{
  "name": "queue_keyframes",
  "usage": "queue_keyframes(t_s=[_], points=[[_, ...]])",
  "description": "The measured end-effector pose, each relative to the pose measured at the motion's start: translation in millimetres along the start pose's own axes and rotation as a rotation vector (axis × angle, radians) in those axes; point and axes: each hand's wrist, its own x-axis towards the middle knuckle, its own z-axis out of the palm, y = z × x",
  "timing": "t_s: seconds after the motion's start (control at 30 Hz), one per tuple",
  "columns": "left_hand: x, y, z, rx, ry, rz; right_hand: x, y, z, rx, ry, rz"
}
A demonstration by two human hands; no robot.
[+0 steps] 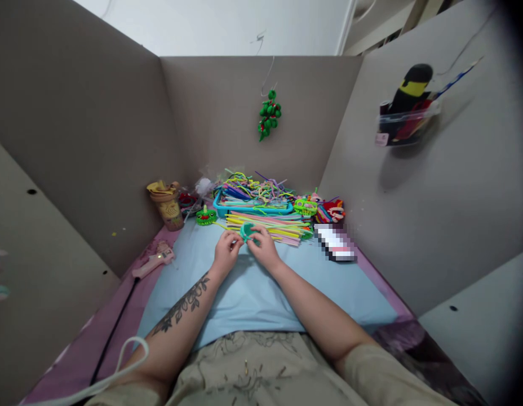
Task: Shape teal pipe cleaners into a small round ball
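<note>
Both hands meet over the far part of a light blue mat [253, 293]. My left hand [226, 250] and my right hand [264, 249] together pinch a small teal pipe-cleaner piece [247, 231], curled into a round shape. My left forearm carries a tattoo. Just beyond the hands lies a row of straight coloured pipe cleaners [270, 225], mostly yellow and pink. Behind that stands a blue tray [227, 210] heaped with tangled pipe cleaners.
A pink glue gun [154, 260] with a black cord lies at the left. A cup [168, 206] stands at the back left, a green craft piece [206, 216] beside it. Finished colourful pieces [324, 208] sit back right. Grey partition walls enclose the desk; a green ornament [269, 115] hangs on the back wall.
</note>
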Motion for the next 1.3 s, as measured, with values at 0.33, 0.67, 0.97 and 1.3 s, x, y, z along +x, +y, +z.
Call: queue_keyframes(t_s=[0.33, 0.67, 0.97, 1.3], points=[[7, -9, -11.5, 0.068, -0.017, 0.058, 2, 10, -8, 0.127, -0.127, -0.006], [5, -9, -15.9, 0.477, -0.241, 0.121, 0, 14, -15, -0.059, -0.304, -0.227], [5, -11, -10.4, 0.484, -0.319, 0.115, 2, 25, -19, -0.039, -0.380, -0.231], [11, -17, -11.4, 0.356, -0.362, 0.151, 1, 23, -18, 0.021, -0.390, -0.200]])
